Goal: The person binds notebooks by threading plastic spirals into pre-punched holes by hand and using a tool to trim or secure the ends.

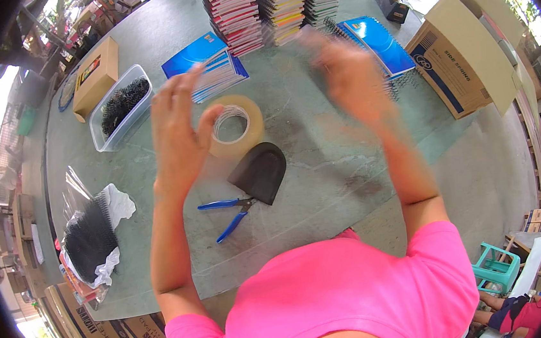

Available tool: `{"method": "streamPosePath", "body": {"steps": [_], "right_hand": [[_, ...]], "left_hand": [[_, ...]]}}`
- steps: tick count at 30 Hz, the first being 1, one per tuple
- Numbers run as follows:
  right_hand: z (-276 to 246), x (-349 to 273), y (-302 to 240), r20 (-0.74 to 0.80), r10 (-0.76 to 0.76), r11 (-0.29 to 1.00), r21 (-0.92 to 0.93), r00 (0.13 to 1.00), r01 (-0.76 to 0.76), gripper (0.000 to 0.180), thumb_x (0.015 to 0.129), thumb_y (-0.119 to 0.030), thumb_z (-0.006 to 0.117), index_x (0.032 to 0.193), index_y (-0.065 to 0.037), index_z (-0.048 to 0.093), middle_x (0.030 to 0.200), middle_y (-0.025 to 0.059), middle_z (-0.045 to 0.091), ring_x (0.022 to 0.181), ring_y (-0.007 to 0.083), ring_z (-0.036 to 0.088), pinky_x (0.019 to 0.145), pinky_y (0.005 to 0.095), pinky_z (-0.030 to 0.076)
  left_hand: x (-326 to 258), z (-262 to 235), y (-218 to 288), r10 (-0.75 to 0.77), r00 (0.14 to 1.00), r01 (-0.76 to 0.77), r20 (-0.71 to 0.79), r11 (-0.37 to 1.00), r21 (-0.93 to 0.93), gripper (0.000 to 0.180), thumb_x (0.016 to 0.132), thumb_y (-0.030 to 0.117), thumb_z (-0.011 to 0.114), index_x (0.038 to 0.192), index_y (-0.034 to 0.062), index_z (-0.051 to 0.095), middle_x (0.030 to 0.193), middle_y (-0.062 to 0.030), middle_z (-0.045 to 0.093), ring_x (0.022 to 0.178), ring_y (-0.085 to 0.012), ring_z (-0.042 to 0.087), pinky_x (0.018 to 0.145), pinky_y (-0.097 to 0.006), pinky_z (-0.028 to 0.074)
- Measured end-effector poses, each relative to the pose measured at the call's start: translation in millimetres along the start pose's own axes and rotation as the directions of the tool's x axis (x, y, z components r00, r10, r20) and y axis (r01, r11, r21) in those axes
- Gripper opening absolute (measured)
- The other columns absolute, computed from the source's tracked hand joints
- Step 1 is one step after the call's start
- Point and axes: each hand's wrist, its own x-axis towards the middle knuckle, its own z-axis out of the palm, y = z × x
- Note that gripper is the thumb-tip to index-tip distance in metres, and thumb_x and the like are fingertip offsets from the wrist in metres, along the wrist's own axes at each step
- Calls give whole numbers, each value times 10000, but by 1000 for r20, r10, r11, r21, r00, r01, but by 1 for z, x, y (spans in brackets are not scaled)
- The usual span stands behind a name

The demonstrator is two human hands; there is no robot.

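Note:
My left hand [181,135] is raised over the grey table [321,164], fingers spread and holding nothing; its thumb overlaps the edge of a wide roll of clear tape [245,121] lying flat behind it. My right hand [349,75] is also up, blurred by motion, fingers apart and empty, in front of a blue spiral notebook [378,42]. Below the tape lie a black wedge-shaped piece [259,172] and blue-handled pliers [228,212].
Tall notebook stacks [275,4] stand at the far edge, with loose blue notebooks [203,59] in front. A clear tub of black spirals [120,105], a cardboard box [95,75] and a bag of black coils [90,236] sit left. A large carton [457,62] stands right.

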Motion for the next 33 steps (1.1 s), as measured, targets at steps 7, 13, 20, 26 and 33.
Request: {"method": "streamPosePath", "body": {"steps": [7,13,20,26,33], "right_hand": [[-22,-43,67,-129,125,854,-490,984,-173,359,898,-128,476,1253,-89,504,1254,192,513,1171,345,477,966,447,382],[1,-50,75,-67,221,822,-524,973,-223,385,913,-182,479,1282,-73,462,1302,201,467,1239,373,408,1019,509,303],[-33,-16,-6,-63,101,988,122,993,-93,290,880,-236,553,1032,0,628,1091,151,618,1010,325,568,864,381,444],[-70,-22,-102,60,-462,167,986,885,20,258,817,-243,623,924,-10,648,968,122,645,906,250,588,781,328,457],[-71,-20,-102,-7,-566,76,995,824,61,272,807,-234,614,961,-11,628,997,108,632,927,236,575,812,318,444]], "left_hand": [[-23,9,14,-144,983,166,112,958,-234,447,780,136,686,1200,86,543,1150,-132,523,1049,-283,515,876,-354,425],[-24,22,23,-126,948,222,291,919,-325,409,766,126,697,1150,72,568,1147,-142,526,1045,-297,525,865,-359,434],[-35,30,8,-119,920,261,374,898,-355,270,754,130,693,1005,55,624,937,-122,593,912,-266,580,782,-338,461],[-20,64,-18,-157,931,282,330,883,-376,196,786,150,664,938,26,661,894,-120,627,807,-220,611,701,-306,475],[-10,73,-94,-252,961,243,-118,966,-87,262,733,172,698,950,34,647,1021,-170,575,982,-328,509,833,-401,410]]}}
